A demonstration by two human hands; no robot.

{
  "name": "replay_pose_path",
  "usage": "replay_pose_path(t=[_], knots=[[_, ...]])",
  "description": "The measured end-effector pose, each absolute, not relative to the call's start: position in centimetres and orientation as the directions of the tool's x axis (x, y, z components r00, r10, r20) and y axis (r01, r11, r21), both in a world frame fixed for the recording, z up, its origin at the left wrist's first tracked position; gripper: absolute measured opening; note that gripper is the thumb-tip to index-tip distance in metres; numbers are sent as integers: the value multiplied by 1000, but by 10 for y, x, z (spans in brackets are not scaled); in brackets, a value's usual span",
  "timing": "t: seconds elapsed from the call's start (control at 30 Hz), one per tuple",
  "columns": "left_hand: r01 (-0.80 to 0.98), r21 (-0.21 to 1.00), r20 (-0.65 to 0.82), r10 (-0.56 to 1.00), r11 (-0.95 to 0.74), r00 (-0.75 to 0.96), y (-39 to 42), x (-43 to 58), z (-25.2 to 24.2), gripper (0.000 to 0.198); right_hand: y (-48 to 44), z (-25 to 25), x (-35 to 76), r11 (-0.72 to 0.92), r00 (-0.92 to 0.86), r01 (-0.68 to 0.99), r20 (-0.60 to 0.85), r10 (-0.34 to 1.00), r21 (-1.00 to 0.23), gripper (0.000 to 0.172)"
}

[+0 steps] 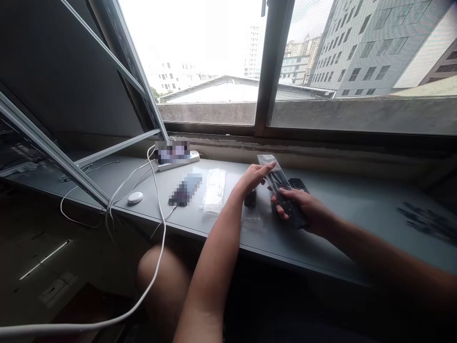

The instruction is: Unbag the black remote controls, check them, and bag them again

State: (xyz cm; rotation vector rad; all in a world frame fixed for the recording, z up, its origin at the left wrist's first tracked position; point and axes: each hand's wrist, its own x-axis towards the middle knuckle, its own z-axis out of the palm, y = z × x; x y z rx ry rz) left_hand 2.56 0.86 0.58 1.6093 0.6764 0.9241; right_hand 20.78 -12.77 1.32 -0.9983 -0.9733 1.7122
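A clear plastic bag (268, 162) with a long dark object inside slants between my two hands above the table. My left hand (254, 177) pinches the bag near its upper, clear end. Lower down, my right hand (298, 202) is wrapped round the bagged dark object, thumb on top. Behind the right hand, a black item with what look like buttons (299, 184) lies on the table, partly hidden. Beneath my left wrist stands a small dark object (250, 198), mostly covered. A stack of clear plastic bags (214, 189) lies to the left.
Left of the bags are a pixelated phone-like device (185, 189) on a cable, a round white case (135, 197) and a white power strip (178, 161). A white cable (162, 243) hangs across the table edge. Several dark slim items (424, 220) lie far right. A metal frame (93, 188) leans left.
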Motion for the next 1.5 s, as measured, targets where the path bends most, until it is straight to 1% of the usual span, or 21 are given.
replay_pose_path(t=[0.07,0.17,0.27,0.37,0.47,0.57,0.67,0.8,0.93,1.13,1.4,1.5], knots=[[-32,980,179,804,-195,567,9,26,4,71,-129,14,207,-278,-259,-317,-199,945,-907,15],[-48,987,150,788,-151,597,14,28,-2,70,-130,16,207,-292,-264,-306,-214,941,-906,17],[-85,984,176,779,-157,602,19,30,-6,69,-129,16,207,-297,-263,-285,-224,939,-911,18],[-100,977,211,798,-188,564,19,28,-4,70,-128,16,208,-304,-264,-285,-230,937,-909,16],[-60,981,186,821,-183,540,12,25,2,70,-128,17,207,-300,-263,-289,-226,938,-909,18],[3,989,117,812,-145,572,4,24,8,68,-129,18,206,-292,-244,-301,-223,944,-908,16],[26,992,87,807,-125,584,0,26,11,67,-130,19,206,-292,-238,-292,-226,944,-911,16],[-13,989,125,806,-144,579,4,27,10,69,-129,17,209,-291,-263,-269,-221,939,-918,20],[-32,985,158,803,-171,575,5,27,7,71,-128,15,211,-306,-284,-280,-226,932,-910,20],[57,991,70,830,-122,553,0,27,8,67,-127,16,210,-295,-269,-280,-220,938,-914,24],[-37,982,179,840,-187,512,7,24,8,66,-128,17,209,-288,-301,-264,-205,931,-921,21],[-11,991,119,825,-135,552,3,20,11,64,-128,16,209,-282,-309,-267,-195,931,-922,21]])
